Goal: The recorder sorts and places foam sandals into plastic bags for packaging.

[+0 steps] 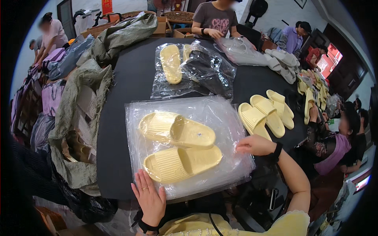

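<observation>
Two yellow slide slippers, an upper one [193, 131] and a lower one [201, 159], lie side by side in a clear plastic bag [232, 122]. More clear bags are stacked beneath. My left hand [149, 198] rests with fingers spread on the stack's near edge, just below the lower slipper's ribbed strap. At the bag's right edge my right hand [256, 145] has its fingers pinched on the clear film. Beyond that hand, several loose yellow slippers [267, 112] lie on the black table [118, 129].
Bagged yellow and black slippers [171, 65] lie farther back. A person [216, 19] across the table handles a clear bag with white slippers [244, 51]. At the left an open woven sack [75, 165] stands against the table. Other people work along the right side.
</observation>
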### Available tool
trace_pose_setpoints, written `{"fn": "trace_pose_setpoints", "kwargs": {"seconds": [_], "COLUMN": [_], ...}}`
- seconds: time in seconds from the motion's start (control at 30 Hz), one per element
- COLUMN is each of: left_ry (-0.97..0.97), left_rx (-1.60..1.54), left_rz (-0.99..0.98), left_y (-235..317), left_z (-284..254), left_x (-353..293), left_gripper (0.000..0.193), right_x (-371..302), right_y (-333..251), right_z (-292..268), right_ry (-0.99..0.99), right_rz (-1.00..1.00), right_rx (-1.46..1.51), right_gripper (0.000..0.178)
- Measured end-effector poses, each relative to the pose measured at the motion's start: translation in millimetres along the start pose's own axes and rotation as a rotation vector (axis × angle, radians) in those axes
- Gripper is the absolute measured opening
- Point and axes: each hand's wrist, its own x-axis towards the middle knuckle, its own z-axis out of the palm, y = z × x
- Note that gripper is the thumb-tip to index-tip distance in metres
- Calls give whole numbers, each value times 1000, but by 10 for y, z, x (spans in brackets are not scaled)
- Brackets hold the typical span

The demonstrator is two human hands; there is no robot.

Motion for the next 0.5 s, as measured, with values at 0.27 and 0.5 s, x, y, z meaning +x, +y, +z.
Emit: {"fn": "trace_pose_setpoints", "kwargs": {"seconds": [0.27, 0.5], "left_ry": [139, 126], "left_rx": [-206, -115], "left_rz": [35, 93], "left_y": [93, -16], "left_z": [-119, 203], "left_x": [49, 77], "left_gripper": [71, 76], "right_x": [693, 973], "right_y": [-458, -682], "right_z": [-180, -46], "right_ry": [104, 167], "right_rz": [-386, -578], "right_rx": [64, -248], "right_gripper": [51, 82]}}
